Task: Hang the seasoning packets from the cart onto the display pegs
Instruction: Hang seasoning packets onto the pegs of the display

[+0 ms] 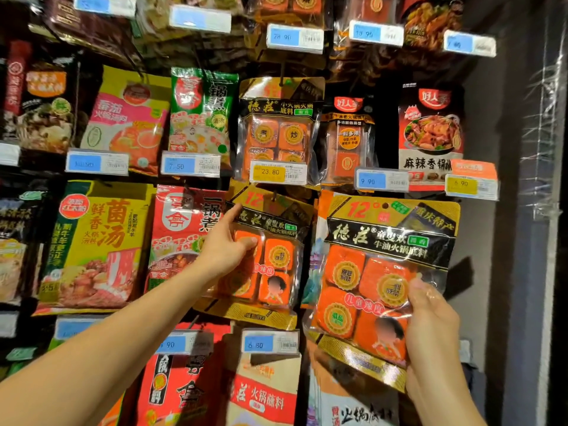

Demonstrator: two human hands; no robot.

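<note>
- New packet (384,272): at 3 o'clock of the hung packet (276,259), off the pegs, right hand (430,330) gripping its 4 o'clock edge, thumb in front.
- Left hand (227,250): pinches the hung packet, thumb in front.
- Hole (385,206) at 12 o'clock: we'd line it on the peg (274,196) and slide level.

Two identical 12° packets (278,256) (365,272) and two hands (224,252) (430,321).

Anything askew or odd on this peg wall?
Yes. The hanging packet held by the left hand sits tilted clockwise, its bottom swung left. The matching packet in the right hand is on no peg yet; its hang hole is empty.
</note>
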